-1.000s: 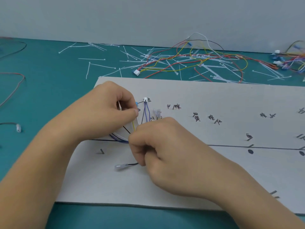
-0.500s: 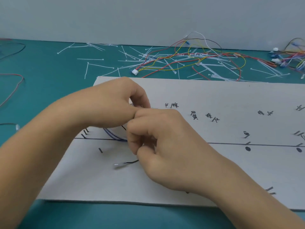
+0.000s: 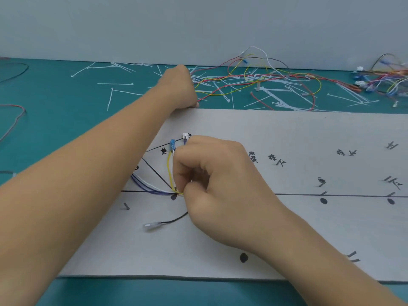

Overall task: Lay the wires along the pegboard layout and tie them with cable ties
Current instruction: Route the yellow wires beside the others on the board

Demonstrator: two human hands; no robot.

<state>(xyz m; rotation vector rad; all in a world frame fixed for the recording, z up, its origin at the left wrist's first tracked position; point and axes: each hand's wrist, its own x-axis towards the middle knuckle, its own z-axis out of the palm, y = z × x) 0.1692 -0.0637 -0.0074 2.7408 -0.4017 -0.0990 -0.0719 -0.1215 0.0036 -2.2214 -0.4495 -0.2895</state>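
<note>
Two hands share work.
Right hand pinches wires steady for tying; left hand, curled among cable ties, hold unclear.

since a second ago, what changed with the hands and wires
The left hand let go of the wire bundle and reached to the far edge of the board, beside the loose cable ties; whether it holds one is hidden. The right hand still pinches the bundle. The board and the black wire lie as before.
</note>
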